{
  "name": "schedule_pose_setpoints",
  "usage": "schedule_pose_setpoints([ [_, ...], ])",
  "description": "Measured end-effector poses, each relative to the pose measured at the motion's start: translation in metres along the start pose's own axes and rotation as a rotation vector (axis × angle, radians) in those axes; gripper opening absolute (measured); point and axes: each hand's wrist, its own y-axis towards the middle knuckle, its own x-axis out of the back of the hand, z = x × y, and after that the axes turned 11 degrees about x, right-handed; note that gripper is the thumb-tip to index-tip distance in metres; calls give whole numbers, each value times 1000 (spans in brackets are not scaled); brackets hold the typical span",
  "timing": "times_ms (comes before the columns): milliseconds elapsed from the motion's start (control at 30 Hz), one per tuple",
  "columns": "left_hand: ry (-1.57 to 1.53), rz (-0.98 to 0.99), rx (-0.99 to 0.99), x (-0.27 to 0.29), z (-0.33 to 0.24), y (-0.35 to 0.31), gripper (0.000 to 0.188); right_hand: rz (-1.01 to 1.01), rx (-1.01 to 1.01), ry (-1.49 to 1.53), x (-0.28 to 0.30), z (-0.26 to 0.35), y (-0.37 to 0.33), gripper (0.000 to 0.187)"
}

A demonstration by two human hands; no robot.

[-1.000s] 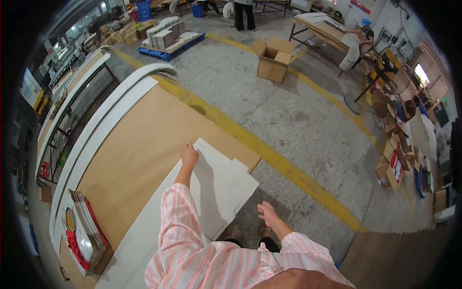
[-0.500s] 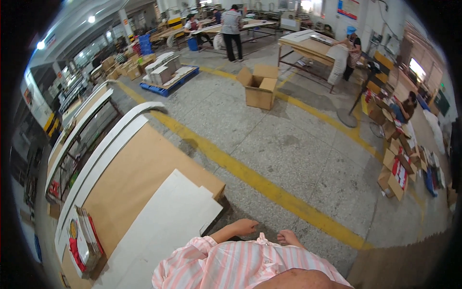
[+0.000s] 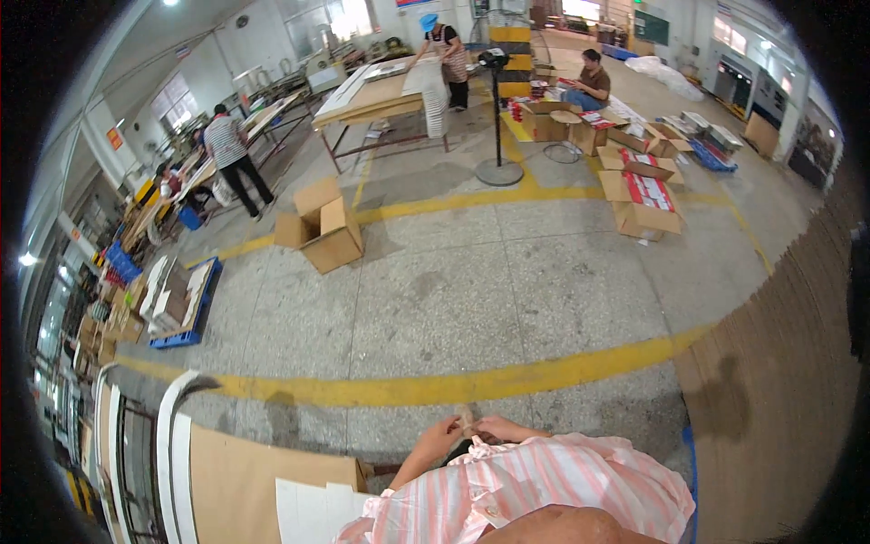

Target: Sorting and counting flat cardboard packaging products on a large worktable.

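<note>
My left hand and my right hand are close together in front of my pink-and-white striped top. Both have their fingers closed at a small tan-brown thing between them, too small and blurred to name. To the left of my left hand is the corner of a table covered in brown board. White sheets lie on that table, partly cut off by the lower edge.
A tall stack of brown cardboard rises on my right. Ahead, an open carton stands on the floor beyond a yellow line. A loaded blue pallet lies at left. Co-workers are farther off, near tables and opened boxes.
My view has swung to the right, bringing the cardboard stack further in. My hands, apart before, have come together at the tan-brown thing.
</note>
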Motion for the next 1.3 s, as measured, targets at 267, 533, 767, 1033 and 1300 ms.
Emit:
schedule_pose_setpoints([
  [267, -44, 45, -167, 50, -5, 111, 45, -293, 6, 138, 27, 89, 64, 27],
  [533, -1090, 381, 204, 113, -32, 191, 35, 31, 235, 389, 12, 165, 154, 25],
  [767, -1271, 438, 364, 111, -7, 230, 32, 97, 120, 373, 17, 179, 189, 28],
  [1033, -1379, 346, 398, 149, 14, 268, 35, 293, -73, 174, 27, 211, 270, 33],
  [1300, -1474, -59, 359, 231, 9, 313, 33, 566, -89, 147, 20, 283, 374, 32],
])
